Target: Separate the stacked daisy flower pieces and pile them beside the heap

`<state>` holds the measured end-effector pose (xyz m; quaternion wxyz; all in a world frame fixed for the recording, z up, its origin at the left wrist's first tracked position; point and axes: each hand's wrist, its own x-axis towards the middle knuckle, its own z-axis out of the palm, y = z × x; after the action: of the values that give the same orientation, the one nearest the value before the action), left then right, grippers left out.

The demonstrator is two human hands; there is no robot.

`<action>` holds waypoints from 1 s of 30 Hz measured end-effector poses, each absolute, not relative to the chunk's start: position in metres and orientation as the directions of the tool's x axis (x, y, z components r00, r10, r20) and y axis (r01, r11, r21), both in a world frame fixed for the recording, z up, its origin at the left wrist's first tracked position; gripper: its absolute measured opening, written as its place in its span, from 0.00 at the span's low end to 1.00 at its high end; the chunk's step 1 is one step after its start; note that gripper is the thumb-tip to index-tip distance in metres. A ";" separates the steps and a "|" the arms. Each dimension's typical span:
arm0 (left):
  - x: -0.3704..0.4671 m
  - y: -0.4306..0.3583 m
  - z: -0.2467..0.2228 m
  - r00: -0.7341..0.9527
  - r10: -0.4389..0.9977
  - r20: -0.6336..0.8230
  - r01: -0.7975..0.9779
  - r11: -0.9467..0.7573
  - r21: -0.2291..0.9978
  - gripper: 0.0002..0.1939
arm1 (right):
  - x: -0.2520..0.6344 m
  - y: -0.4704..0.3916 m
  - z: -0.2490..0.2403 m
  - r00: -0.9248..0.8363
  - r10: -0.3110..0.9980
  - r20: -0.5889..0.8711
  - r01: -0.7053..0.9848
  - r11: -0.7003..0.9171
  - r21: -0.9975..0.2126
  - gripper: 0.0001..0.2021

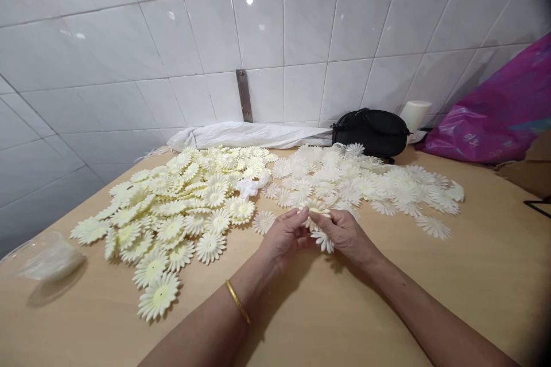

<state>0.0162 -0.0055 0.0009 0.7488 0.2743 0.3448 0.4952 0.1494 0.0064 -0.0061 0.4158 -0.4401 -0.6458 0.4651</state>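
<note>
My left hand [282, 238] and my right hand [344, 235] meet near the middle of the table, both closed on pale yellow artificial flower petals [317, 219]. Thumbs press on the upper petal layer, and another petal piece [322, 241] shows below, between the hands. The fingers underneath are partly hidden. To the left spreads a heap of pale yellow daisy-shaped petal pieces [172, 226], many with yellow centres. Beyond my right hand lies a pile of whiter, thinner petal pieces [379, 186]. A gold bangle [237, 301] circles my left wrist.
A clear container with white contents [54, 261] stands at the left edge. Along the tiled wall lie a white cloth [253, 135], a black case [371, 133] and a white cylinder [415, 114]. A pink plastic bag [491, 114] sits at the right. Crumpled white material [249, 186] rests between the piles.
</note>
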 end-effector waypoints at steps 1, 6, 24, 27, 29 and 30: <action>0.016 -0.005 0.001 0.267 0.925 -0.269 -0.560 0.376 0.738 0.11 | 0.149 0.005 -0.005 -0.280 0.952 0.124 0.181 0.179 -0.967 0.19; 0.009 0.001 0.008 0.058 0.936 -0.348 -0.656 0.299 0.693 0.05 | 0.150 0.002 0.000 -0.371 0.924 0.092 0.068 0.126 -0.990 0.16; 0.023 -0.018 0.008 0.289 0.939 -0.190 -0.253 0.266 0.930 0.15 | 0.152 0.007 0.000 -0.148 0.988 0.045 0.213 0.076 -0.974 0.26; 0.024 -0.018 0.006 0.239 0.956 -0.172 -0.254 0.233 0.939 0.11 | 0.148 0.005 0.000 -0.146 0.984 0.098 0.288 0.137 -0.948 0.26; 0.022 -0.015 0.003 0.176 0.970 -0.166 -0.273 0.210 0.939 0.10 | 0.149 0.007 -0.003 -0.093 0.977 0.190 0.337 0.211 -0.918 0.25; 0.020 -0.013 0.001 0.136 0.976 -0.168 -0.286 0.201 0.937 0.09 | 0.151 0.009 -0.004 -0.043 0.968 0.247 0.357 0.246 -0.901 0.24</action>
<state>0.0202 -0.0132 0.0013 0.6410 0.3963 0.4356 0.4922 0.1506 0.0091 -0.0041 0.4599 -0.5167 -0.6413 0.3320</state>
